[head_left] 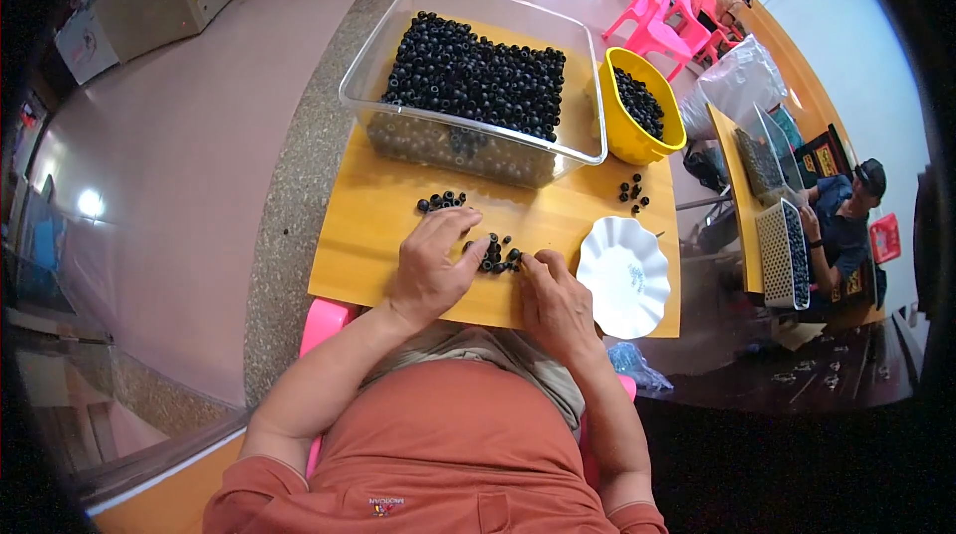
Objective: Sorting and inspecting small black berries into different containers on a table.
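A small pile of black beads [492, 255], round with holes through them, lies on the yellow wooden board in front of me. My left hand [434, 263] rests at the pile's left side, its fingers and thumb apart and curved around that edge. At the right side, my right hand [560, 303] has its fingers bent together, the index fingertip beside the outermost beads; whatever lies under those fingers is hidden. Another small group of beads [441, 201] sits just beyond my left fingers. A white scalloped plate [624, 277] stands right of my right hand.
At the board's far side stands a clear plastic bin [473, 126] of black beads, with a yellow tub [672, 135] of beads beside it. Loose beads [634, 192] lie before the tub. Pink chairs [660, 6] stand farther off; another person [844, 215] sits at the right by a white basket [777, 255].
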### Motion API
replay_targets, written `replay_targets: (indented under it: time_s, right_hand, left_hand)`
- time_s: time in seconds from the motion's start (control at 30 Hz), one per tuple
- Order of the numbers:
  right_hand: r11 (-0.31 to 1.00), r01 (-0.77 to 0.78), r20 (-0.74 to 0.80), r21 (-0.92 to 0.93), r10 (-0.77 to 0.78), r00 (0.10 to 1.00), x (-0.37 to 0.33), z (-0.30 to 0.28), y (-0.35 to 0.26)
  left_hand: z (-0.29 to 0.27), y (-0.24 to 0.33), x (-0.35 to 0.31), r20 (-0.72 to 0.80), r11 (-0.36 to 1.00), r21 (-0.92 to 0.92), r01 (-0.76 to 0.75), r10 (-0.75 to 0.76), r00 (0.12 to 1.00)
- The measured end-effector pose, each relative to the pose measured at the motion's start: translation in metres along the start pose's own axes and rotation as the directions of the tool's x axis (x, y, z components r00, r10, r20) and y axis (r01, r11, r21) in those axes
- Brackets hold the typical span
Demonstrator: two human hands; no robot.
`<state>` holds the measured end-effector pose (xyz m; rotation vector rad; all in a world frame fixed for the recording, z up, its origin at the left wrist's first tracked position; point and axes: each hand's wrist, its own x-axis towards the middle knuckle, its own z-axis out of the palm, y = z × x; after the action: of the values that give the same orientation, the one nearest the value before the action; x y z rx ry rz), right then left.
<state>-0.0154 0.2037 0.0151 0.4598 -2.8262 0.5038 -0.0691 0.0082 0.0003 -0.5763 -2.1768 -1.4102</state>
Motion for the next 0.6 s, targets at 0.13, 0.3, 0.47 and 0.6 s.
replay_targets:
  time_s: [0.13,0.3,0.47,0.6]
  right_hand:
    - [1.000,0.013,0.001,0.014,-0.013,1.000,0.000,0.000,0.000]
    - [0.999,0.015,0.016,0.028,-0.016,1.000,0.002,-0.004,-0.002]
    - [0.999,0.005,0.014,0.046,-0.006,1.000,0.002,-0.005,-0.004]
    - [0.997,0.006,0.008,0.072,-0.007,1.000,0.004,-0.006,-0.005]
  left_hand:
    - [0.002,-0.011,-0.001,-0.099,0.987,-0.093,0.128,-0.137,0.986]
    - [-0.002,-0.010,0.003,-0.021,0.807,-0.424,0.412,-0.463,0.886]
    - [-0.006,-0.017,0.007,-0.095,0.783,-0.469,0.408,-0.504,0.859]
    - [-0.008,-0.017,0.008,-0.105,0.758,-0.511,0.405,-0.523,0.846]
